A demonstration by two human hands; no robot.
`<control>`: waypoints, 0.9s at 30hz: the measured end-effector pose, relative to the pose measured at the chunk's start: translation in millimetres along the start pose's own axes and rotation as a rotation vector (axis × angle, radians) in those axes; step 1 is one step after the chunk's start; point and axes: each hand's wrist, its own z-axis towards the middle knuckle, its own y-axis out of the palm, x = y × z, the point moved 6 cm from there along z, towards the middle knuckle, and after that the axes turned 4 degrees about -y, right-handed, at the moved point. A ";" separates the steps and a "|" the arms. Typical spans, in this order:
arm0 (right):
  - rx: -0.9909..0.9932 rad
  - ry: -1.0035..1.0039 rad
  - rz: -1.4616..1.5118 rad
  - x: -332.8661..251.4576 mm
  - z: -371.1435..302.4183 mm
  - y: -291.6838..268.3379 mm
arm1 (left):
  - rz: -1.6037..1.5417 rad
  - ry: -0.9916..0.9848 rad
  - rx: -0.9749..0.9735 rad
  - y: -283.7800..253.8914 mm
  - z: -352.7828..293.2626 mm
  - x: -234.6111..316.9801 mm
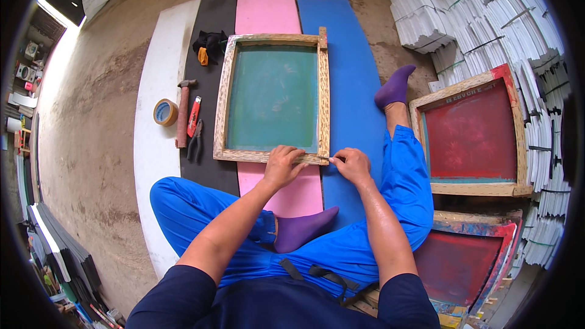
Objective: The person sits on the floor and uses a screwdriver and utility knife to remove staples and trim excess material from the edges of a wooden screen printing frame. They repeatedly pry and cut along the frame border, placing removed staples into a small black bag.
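Seated on the floor, the worker bends to a wood-framed screen (274,97) lying flat ahead, its near edge between the bent legs. From my remote seat I read the step in hand as fine work at the near right corner: the left hand (284,166) lies half curled over the near rail, though I cannot tell whether it grips or merely rests, while the right hand (351,166) is closed to a fingertip pinch on a thin dark piece (323,158), too small for me to identify. The next move, in my judgement, calls for the frame held steady and a light, controlled pull or push with that pinch.

The screen lies across black (210,116), pink (268,6) and blue (353,79) sheets. Its wood is pale and mottled with darker flecks; the right rail runs past the far corner. The mesh looks teal-green and taut, faintly smudged with pale marks near the middle. To its left I count a hammer (184,109), a red-handled cutter (194,116) and pliers (195,146).
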 end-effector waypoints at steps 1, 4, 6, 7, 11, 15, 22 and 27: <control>0.001 0.002 0.014 0.9 -0.4 0.1 | 0.003 -0.008 -0.011 0.9 1.9 0.7; 0.004 0.008 0.081 5.0 -1.4 2.1 | 0.044 0.022 0.033 0.4 5.7 8.0; 0.000 0.025 0.111 6.0 -2.3 3.1 | 0.079 0.030 0.081 0.9 7.4 16.4; -0.006 0.039 0.116 6.8 -3.3 4.0 | 0.095 0.018 0.104 1.7 6.5 21.0; 0.061 -0.064 0.013 -9.8 -3.2 -5.1 | 0.104 -0.080 0.149 10.5 5.7 25.8; 0.086 -0.109 0.062 -12.4 -1.4 -0.1 | 0.012 -0.083 0.154 19.8 4.0 14.6; 0.109 -0.005 0.171 -34.0 6.4 -21.1 | -0.037 -0.055 0.221 12.6 1.2 9.6; 0.130 0.119 0.087 -5.8 -2.0 -23.2 | 0.332 -0.111 0.083 12.5 11.4 46.6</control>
